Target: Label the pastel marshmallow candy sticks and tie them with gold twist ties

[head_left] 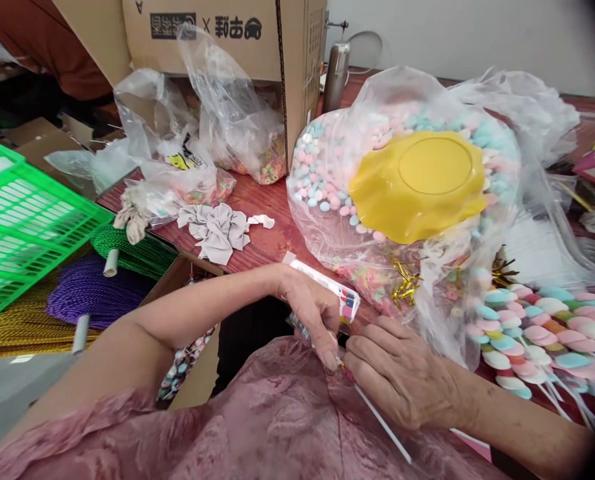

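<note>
Over my lap, my left hand pinches thumb against fingers close to my right hand; what lies in that pinch is mostly hidden. Small coloured bits show between the two hands. My right hand is closed with its fingers curled round a thin white stick, whose free end points down to the right across my pink clothing. Just behind my left hand a white printed card lies on the table edge. Under that hand, a few shiny pale pieces are partly covered.
A clear bag of pastel pellets bears a yellow wavy-edged dish. Strung pastel pieces lie right; grey cloth scraps, bagged coloured bits and a cardboard box stand left and behind. A green basket is far left.
</note>
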Tool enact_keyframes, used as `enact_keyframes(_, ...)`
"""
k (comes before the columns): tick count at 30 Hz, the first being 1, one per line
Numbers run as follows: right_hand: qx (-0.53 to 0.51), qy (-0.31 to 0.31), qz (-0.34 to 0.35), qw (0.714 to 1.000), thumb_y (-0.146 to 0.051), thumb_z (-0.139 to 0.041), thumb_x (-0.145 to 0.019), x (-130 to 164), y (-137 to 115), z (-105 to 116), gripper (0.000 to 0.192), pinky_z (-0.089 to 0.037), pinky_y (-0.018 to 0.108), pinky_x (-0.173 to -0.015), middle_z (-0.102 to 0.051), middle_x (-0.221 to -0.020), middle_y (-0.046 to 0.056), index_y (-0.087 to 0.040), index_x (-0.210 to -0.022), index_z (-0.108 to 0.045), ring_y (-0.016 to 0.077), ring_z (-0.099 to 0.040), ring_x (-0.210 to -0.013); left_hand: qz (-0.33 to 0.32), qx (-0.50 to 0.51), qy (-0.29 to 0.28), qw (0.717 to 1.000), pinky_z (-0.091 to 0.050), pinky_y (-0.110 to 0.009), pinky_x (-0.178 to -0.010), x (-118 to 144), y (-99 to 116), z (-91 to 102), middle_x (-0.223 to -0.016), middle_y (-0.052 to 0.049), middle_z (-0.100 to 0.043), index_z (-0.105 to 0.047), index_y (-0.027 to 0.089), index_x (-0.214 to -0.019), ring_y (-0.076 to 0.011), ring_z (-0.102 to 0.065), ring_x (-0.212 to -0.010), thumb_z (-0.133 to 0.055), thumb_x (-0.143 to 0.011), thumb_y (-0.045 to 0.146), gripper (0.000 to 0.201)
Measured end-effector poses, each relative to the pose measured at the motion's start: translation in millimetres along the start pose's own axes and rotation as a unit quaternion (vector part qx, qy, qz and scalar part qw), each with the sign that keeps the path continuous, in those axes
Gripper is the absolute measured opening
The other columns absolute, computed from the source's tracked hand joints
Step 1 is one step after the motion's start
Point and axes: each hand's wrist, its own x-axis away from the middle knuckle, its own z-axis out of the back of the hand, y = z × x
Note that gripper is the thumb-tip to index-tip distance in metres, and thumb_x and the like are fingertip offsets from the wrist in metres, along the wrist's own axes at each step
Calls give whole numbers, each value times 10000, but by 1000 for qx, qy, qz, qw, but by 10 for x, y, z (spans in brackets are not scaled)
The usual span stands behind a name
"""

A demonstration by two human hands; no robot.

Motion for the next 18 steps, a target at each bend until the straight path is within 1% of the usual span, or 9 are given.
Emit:
enact_keyframes(2,38,-20,-18,999,-77,-390,-910,-17,58,-24,262,-325,354,-607,-551,-669,30,-173,-771,-591,177,-456,-608,62,-190,91,976,-410,-238,-502,198,243,-5,-533,17,-600,-733,170,-659,-129,-526,-515,-777,-725,411,253)
enact_keyframes(3,58,-22,-35,997,-78,-388,-904,-17,125,-38,262,-319,352,-601,-543,-661,33,-176,-753,-579,182,-448,-608,81,-293,160,939,-416,-249,-531,279,381,-64,-569,5,-607,-725,166,-687,-136,-531,-546,-766,-744,393,238)
enact_keyframes(6,76,34,-127,988,-99,-402,-895,-19,410,-11,242,-320,330,-579,-536,-646,40,-189,-718,-540,183,-448,-615,72,-547,417,722,-467,-329,-691,371,695,-405,-860,-87,-665,-689,139,-859,-206,-590,-785,-627,-843,186,79)
enact_keyframes(8,31,120,-219,968,-115,-432,-899,-64,548,82,211,-337,304,-577,-542,-647,26,-193,-729,-530,163,-466,-611,10,-612,447,652,-475,-349,-686,295,692,-612,-967,-113,-652,-667,144,-954,-235,-587,-853,-549,-881,171,141)
enact_keyframes(9,-13,166,-268,949,-128,-452,-903,-107,566,135,196,-348,289,-579,-546,-647,13,-194,-738,-533,149,-477,-605,-11,-609,452,652,-484,-349,-676,228,620,-659,-1001,-123,-644,-659,141,-981,-244,-586,-871,-556,-886,215,159)
enact_keyframes(11,-142,232,-357,894,-177,-503,-907,-221,495,203,175,-367,260,-576,-549,-642,-11,-195,-739,-548,123,-490,-590,-2,-515,489,704,-512,-369,-698,81,394,-614,-1042,-139,-635,-648,136,-1047,-261,-591,-903,-586,-888,395,310)
enact_keyframes(14,-411,195,-430,780,-304,-547,-893,-364,270,128,244,-360,235,-529,-517,-594,-29,-192,-676,-545,104,-463,-547,-49,-260,537,801,-527,-307,-703,-45,78,-370,-862,-58,-640,-635,142,-1132,-172,-600,-766,-493,-950,359,316)
enact_keyframes(16,-539,152,-445,699,-390,-565,-870,-383,189,-9,289,-329,227,-486,-492,-569,-38,-192,-662,-532,93,-417,-506,-144,-148,546,812,-533,-310,-793,-54,-19,-268,-883,-53,-640,-642,157,-1165,-162,-619,-827,-434,-986,358,340)
enact_keyframes(18,-548,164,-461,678,-406,-596,-838,-350,208,-137,288,-311,225,-474,-484,-565,-42,-191,-657,-530,89,-398,-502,-210,-109,573,784,-487,-377,-970,-58,-46,-273,-1127,-94,-624,-622,198,-1249,-218,-588,-1093,-533,-943,450,406)
